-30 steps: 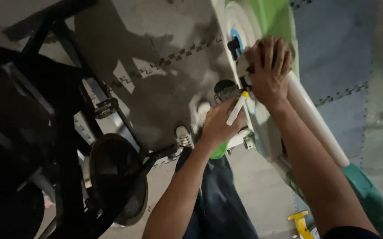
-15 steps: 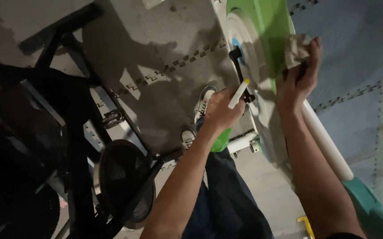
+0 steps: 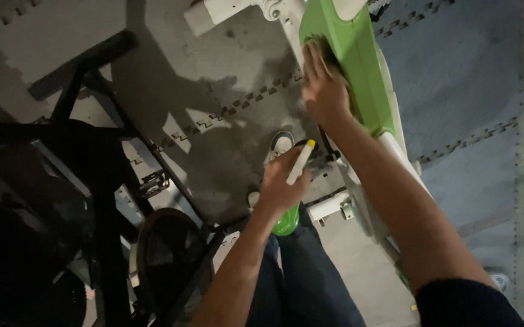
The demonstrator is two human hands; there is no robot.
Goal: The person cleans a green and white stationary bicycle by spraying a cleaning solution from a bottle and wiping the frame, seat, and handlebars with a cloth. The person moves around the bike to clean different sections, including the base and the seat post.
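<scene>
While your right hand (image 3: 322, 91) presses a cloth (image 3: 325, 51) flat against the green bike frame (image 3: 365, 72), fingers spread wide. Your left hand (image 3: 280, 188) grips a green spray bottle (image 3: 289, 218), near the frame's lower edge.

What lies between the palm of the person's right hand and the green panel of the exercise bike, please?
A crumpled cloth lies there, pressed by the right hand against the green panel; the head view shows it.

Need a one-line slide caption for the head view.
Right hand presses a cloth on a green-and-white exercise bike; left hand holds a green spray bottle; black exercise bike alongside.
</scene>
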